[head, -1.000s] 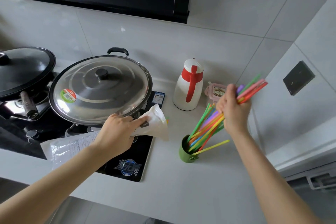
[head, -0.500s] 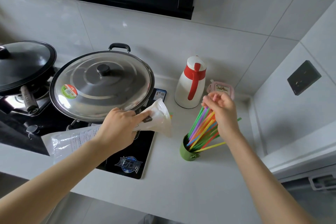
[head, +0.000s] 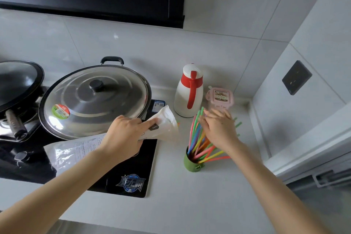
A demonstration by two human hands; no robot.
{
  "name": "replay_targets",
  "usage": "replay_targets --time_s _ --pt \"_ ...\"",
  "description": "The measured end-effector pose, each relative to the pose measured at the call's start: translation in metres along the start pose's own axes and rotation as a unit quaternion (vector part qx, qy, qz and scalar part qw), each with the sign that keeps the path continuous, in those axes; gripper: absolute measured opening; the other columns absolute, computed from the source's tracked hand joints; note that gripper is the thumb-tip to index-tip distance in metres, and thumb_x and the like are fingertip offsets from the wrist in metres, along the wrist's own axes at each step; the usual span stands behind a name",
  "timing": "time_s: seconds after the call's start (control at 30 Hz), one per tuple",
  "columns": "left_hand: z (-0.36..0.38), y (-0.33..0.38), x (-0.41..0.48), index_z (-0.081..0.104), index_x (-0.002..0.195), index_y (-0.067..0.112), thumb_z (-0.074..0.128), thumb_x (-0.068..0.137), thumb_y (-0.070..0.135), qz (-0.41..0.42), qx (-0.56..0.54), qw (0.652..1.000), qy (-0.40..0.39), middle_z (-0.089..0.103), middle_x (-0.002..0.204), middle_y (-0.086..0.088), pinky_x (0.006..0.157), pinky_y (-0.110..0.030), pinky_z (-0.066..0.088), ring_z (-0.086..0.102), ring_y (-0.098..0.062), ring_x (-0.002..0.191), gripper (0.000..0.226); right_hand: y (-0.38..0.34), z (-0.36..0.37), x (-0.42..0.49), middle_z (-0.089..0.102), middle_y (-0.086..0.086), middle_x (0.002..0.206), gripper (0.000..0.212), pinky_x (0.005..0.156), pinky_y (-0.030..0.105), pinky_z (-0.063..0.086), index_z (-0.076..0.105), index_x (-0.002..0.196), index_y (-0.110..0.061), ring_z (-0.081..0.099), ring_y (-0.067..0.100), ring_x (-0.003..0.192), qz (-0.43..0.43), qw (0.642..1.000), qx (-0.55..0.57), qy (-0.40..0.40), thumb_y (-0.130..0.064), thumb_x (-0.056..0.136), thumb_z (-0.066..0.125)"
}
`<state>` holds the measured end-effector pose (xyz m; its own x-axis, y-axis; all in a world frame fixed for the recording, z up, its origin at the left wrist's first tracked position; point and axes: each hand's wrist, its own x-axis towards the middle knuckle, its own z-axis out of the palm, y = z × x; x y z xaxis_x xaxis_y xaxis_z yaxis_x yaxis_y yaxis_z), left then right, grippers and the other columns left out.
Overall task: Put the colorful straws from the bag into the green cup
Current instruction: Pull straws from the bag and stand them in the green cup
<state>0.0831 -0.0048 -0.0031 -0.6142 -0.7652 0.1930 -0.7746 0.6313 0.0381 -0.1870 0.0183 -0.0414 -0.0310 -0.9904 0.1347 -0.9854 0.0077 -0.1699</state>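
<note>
our left hand (head: 123,138) is gripping the bag (head: 167,126) over the cooktop's (head: 133,176) right edge; our right hand (head: 218,129), fingers spread, is touching the straws (head: 195,138) leaning in the green cup (head: 190,164) on the counter (head: 190,205).

I see the colorful straws (head: 195,143) fanned out, leaning rightward in the small green cup (head: 190,164) right of centre. The crumpled translucent bag (head: 167,125) stretches across mid-frame, mouth toward the cup.

Lidded wok (head: 95,100) on the hob (head: 133,167); white jug (head: 183,100) (red handle) beside pink box (head: 220,98).
</note>
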Motion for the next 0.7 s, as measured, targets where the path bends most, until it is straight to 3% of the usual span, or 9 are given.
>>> replay_targets --time_s 0.07,0.1,0.17,0.23,0.3,0.43,0.57,0.6,0.7 --pt "0.000 0.000 0.003 0.066 0.112 0.016 0.083 0.040 0.001 0.009 0.000 1.000 0.004 0.057 0.052 -0.003 0.047 -0.030 0.042 0.054 -0.027 0.040 0.075 0.002 -0.002 0.001 0.039 0.000 0.151 0.046 0.118 0.047 0.013 0.057 0.129 -0.021 0.028 0.024 0.142 0.010 0.998 -0.034 -0.046 -0.040 0.101 0.026" --pt "0.000 0.000 0.005 0.066 0.112 0.016 0.082 0.041 0.001 0.015 0.000 1.000 0.004 0.057 0.052 -0.003 0.048 -0.030 0.043 0.054 -0.027 0.041 0.075 0.003 -0.007 0.001 0.038 0.002 0.152 0.044 0.118 0.048 0.012 0.053 0.132 -0.021 0.027 0.024 0.143 0.015 0.999 -0.024 -0.034 -0.038 0.101 0.029" --pt "-0.001 0.000 0.009 0.066 0.112 0.017 0.082 0.042 0.001 0.029 0.001 1.000 0.009 0.057 0.052 -0.002 0.048 -0.029 0.044 0.054 -0.027 0.041 0.074 0.004 -0.020 -0.003 0.052 0.009 0.141 0.037 0.112 0.045 0.029 0.058 0.128 -0.013 0.043 0.028 0.133 0.024 0.993 0.074 0.085 -0.028 0.099 0.042" --pt "-0.004 -0.001 0.013 0.066 0.112 0.017 0.081 0.042 0.000 0.046 0.004 0.999 0.016 0.056 0.052 -0.002 0.047 -0.030 0.046 0.053 -0.027 0.041 0.073 -0.002 -0.031 -0.013 0.069 0.009 0.116 0.026 0.094 0.038 0.048 0.067 0.111 -0.010 0.063 0.025 0.109 0.053 0.946 0.235 0.216 -0.020 0.095 0.050" --pt "-0.008 -0.002 0.018 0.066 0.111 0.016 0.081 0.042 0.000 0.066 0.014 0.998 0.015 0.056 0.052 -0.003 0.046 -0.030 0.046 0.052 -0.028 0.040 0.073 -0.016 -0.036 -0.025 0.073 0.001 0.097 0.020 0.081 0.029 0.054 0.069 0.096 -0.019 0.070 0.016 0.091 0.105 0.872 0.417 0.234 -0.023 0.096 0.048" --pt "-0.024 -0.006 0.032 0.067 0.110 0.015 0.079 0.040 0.001 0.132 0.094 0.986 0.031 0.055 0.053 -0.002 0.047 -0.027 0.037 0.050 -0.026 0.041 0.072 -0.046 -0.024 -0.025 0.070 0.003 0.092 0.019 0.080 0.027 0.055 0.065 0.090 -0.021 0.068 0.019 0.089 0.232 0.694 0.673 0.109 -0.024 0.097 0.047" --pt "-0.046 -0.003 0.051 0.052 0.126 0.023 0.070 0.057 0.012 0.226 0.267 0.936 0.033 0.059 0.066 0.002 0.056 -0.031 0.037 0.053 -0.021 0.053 0.073 -0.061 -0.014 -0.004 0.053 0.009 0.080 0.021 0.079 0.034 0.050 0.060 0.092 -0.012 0.053 0.023 0.072 0.318 0.462 0.827 -0.035 -0.032 0.091 0.054" --pt "-0.050 -0.001 0.056 0.038 0.135 0.027 0.067 0.065 0.017 0.261 0.303 0.916 0.029 0.060 0.075 0.003 0.062 -0.032 0.035 0.055 -0.021 0.061 0.076 -0.064 -0.013 0.000 0.055 0.011 0.085 0.023 0.082 0.036 0.048 0.061 0.094 -0.012 0.053 0.025 0.076 0.319 0.417 0.849 -0.058 -0.034 0.088 0.056" --pt "-0.060 0.004 0.073 0.000 0.138 0.022 0.066 0.076 0.026 0.326 0.379 0.866 0.000 0.057 0.093 0.000 0.069 -0.037 0.027 0.053 -0.024 0.077 0.091 -0.070 -0.009 0.007 0.060 0.014 0.125 0.040 0.103 0.043 0.039 0.064 0.115 -0.012 0.055 0.032 0.118 0.302 0.317 0.894 -0.091 -0.040 0.094 0.045"
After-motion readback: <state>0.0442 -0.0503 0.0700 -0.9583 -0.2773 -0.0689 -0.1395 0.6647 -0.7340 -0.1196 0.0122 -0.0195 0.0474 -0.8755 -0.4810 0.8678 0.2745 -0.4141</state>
